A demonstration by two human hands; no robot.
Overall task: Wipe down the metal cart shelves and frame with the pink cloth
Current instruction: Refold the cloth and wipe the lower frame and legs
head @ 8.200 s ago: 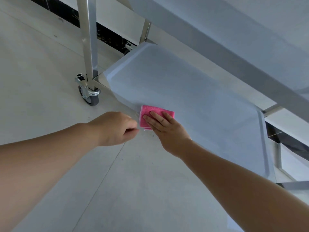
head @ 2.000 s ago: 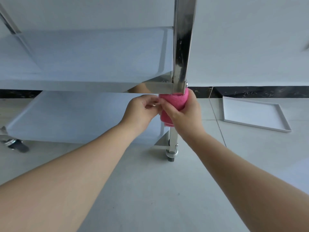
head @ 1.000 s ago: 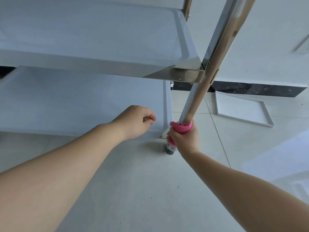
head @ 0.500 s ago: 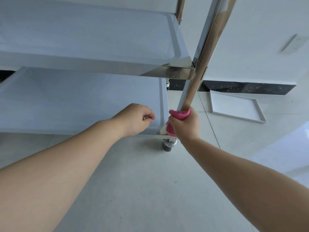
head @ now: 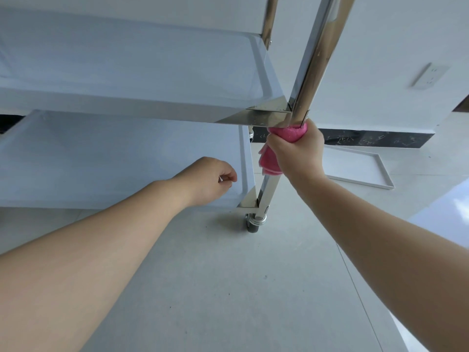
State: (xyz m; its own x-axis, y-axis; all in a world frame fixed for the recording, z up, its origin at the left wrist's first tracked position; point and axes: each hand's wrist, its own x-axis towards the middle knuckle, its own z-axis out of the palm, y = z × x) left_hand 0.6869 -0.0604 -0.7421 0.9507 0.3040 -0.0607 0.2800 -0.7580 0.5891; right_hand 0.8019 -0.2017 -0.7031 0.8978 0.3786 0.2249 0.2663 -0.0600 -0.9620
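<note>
Sliding up the corner post (head: 314,59), the right hand (head: 295,153) has climbed within half a second from beside the lower shelf (head: 101,161) to just under the corner of the middle shelf (head: 152,72). It grips the pink cloth (head: 289,132) wrapped round the post, a loose flap hanging beside the knuckles. The left hand (head: 208,180), curled in a loose fist with nothing seen in it, hovers over the lower shelf's right edge, apart from the cloth.

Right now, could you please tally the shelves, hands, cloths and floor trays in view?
Shelves: 2, upper shelf, lower shelf
Hands: 2, left hand, right hand
Cloth: 1
Tray: 1
Total: 6
</note>
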